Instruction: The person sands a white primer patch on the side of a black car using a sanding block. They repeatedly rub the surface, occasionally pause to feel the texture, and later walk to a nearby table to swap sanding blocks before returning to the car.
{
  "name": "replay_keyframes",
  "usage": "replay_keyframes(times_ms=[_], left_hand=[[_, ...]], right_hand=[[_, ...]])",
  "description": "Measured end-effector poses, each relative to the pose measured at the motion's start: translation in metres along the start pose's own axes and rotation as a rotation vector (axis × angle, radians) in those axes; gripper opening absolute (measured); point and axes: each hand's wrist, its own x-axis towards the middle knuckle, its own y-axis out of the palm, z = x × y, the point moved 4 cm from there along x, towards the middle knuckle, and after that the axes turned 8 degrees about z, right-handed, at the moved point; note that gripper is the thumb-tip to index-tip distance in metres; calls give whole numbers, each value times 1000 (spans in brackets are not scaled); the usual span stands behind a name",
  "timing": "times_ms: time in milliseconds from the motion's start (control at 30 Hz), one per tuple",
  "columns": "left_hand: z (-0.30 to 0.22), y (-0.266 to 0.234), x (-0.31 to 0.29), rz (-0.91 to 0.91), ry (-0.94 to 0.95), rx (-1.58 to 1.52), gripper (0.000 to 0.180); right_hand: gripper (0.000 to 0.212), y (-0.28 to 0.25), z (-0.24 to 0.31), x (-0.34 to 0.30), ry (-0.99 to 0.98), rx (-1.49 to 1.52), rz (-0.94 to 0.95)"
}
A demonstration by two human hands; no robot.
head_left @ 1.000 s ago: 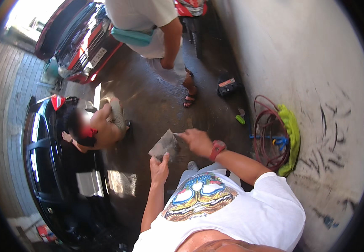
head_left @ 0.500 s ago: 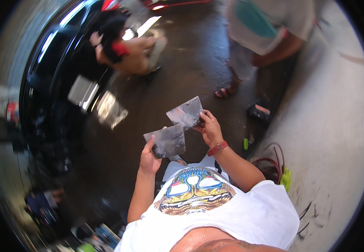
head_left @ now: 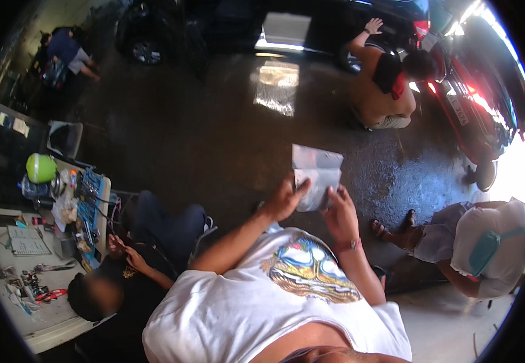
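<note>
Two thin, smudged grey rectangular plates are held in front of my chest, one partly over the other. Thumb on its face, my left hand (head_left: 288, 198) grips the nearer plate (head_left: 318, 186) at the left edge. The farther plate (head_left: 315, 158) sticks out above it. My right hand (head_left: 341, 216) closes on the lower right edge of the nearer plate, its thumb pointing up along the side. Which fingers support the farther plate is hidden behind the two sheets.
A seated person (head_left: 147, 260) sits close on my left by a cluttered workbench (head_left: 62, 333). Another person crouches (head_left: 380, 91) by a dark car (head_left: 226, 30); a red car (head_left: 471, 121) stands far right. Someone in white (head_left: 486, 242) stands at right on the wet floor (head_left: 226, 127).
My view has turned left, bringing in the workbench and seated person. The plates, held one per hand side by side before, now overlap, and my hands are closer together.
</note>
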Motion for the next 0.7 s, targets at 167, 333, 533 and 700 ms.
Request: replay_keyframes(times_ms=[167,333,533,700], left_hand=[[-49,-139,3,-357,403,439,65],[-104,-223,4,-461,459,46,80],[-106,-324,21,-527,157,116,32],[-140,-413,52,-733,220,538,31]], right_hand=[[27,93,-11,106,-31,-152,-36],[34,168,-45,213,-89,-350,15],[31,263,-110,322,-3,-306,128],[31,354,-172,410,219,-304,340]])
